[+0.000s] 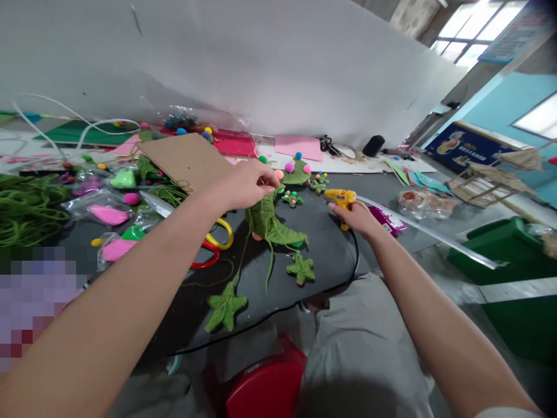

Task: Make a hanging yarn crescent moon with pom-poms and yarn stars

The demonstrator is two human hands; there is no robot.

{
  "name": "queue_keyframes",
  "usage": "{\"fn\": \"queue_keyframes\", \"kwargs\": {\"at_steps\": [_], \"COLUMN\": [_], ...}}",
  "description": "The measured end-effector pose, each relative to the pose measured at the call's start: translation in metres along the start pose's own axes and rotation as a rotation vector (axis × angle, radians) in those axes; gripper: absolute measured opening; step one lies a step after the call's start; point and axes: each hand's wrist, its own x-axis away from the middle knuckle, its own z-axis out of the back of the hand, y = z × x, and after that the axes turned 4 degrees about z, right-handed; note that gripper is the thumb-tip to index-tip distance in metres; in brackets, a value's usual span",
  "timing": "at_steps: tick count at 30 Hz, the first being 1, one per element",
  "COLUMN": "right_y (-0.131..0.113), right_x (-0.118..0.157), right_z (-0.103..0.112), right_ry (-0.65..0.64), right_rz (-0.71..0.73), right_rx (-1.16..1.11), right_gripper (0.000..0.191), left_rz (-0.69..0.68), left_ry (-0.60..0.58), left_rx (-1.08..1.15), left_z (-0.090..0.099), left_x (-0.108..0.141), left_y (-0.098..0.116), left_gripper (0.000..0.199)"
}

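Green yarn-wrapped crescent (266, 223) lies on the dark table (326, 255) just beneath the left hand (249, 183), which is half curled; I can't tell whether it pinches anything. The right hand (357, 217) is wrapped around a yellow hot glue gun (341, 198), with a small yarn star (300, 267) between both hands, nearer the body.

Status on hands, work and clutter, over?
Right hand gripping yellow glue gun. Left hand at green yarn shape, grip unclear. Scissors close beside it, partly hidden.

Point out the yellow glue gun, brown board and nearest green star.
Yellow glue gun (341, 197): head view, on its body.
Brown board (185, 158): head view, middle of its face.
Nearest green star (224, 306): head view, on its centre.
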Motion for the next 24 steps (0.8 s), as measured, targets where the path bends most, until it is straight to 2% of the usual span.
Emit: {"fn": "queue_keyframes", "kwargs": {"at_steps": [5,10,16,21,24], "right_y": [0.005,0.008,0.008,0.000,-0.012], "right_x": [0.006,0.017,0.031,0.055,0.076], "right_z": [0.003,0.011,0.020,0.034,0.037], "right_ry": [-0.036,-0.061,-0.149,-0.051,-0.103], "right_rz": [0.018,-0.025,0.001,-0.101,-0.116], "right_rx": [-0.050,0.052,0.035,0.351,0.446], "right_gripper": [0.056,0.054,0.057,0.063,0.062], "left_rz": [-0.017,0.015,-0.002,-0.006,-0.006], "left_ry": [0.031,0.072,0.131,0.144,0.173], "left_rx": [-0.036,-0.026,0.126,0.215,0.260], "left_z": [-0.007,-0.006,-0.006,-0.004,-0.004], "left_x": [-0.005,-0.004,-0.006,-0.006,-0.006], "left_y": [-0.011,-0.015,-0.020,-0.021,-0.021], "left_gripper": [0.024,0.023,0.019,0.015,0.014]}}
